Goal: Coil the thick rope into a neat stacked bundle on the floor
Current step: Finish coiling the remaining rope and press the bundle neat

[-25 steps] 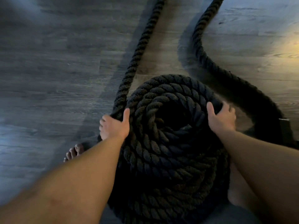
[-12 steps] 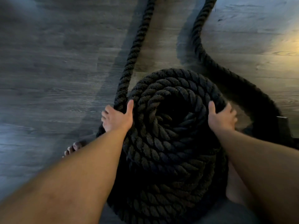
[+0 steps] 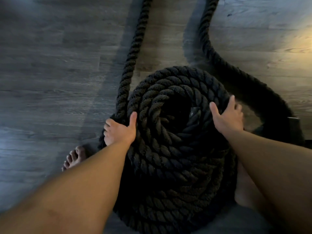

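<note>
Left hand (image 3: 118, 130); right hand (image 3: 228, 117) — both on the stacked rope coil (image 3: 168, 149)

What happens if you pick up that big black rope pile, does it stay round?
Probably heavy: the rope coil is many thick turns stacked, and the left hand and right hand both brace its sides. Likely floppy: the loose tail curves across the floor, so lifted turns would sag apart. Lying flat, it shouldn't roll.

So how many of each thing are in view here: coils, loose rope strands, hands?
Rope coil: 1
Loose rope strands: 2 (left strand, right strand)
Hands: 2 (left hand, right hand)
Total: 5
</note>
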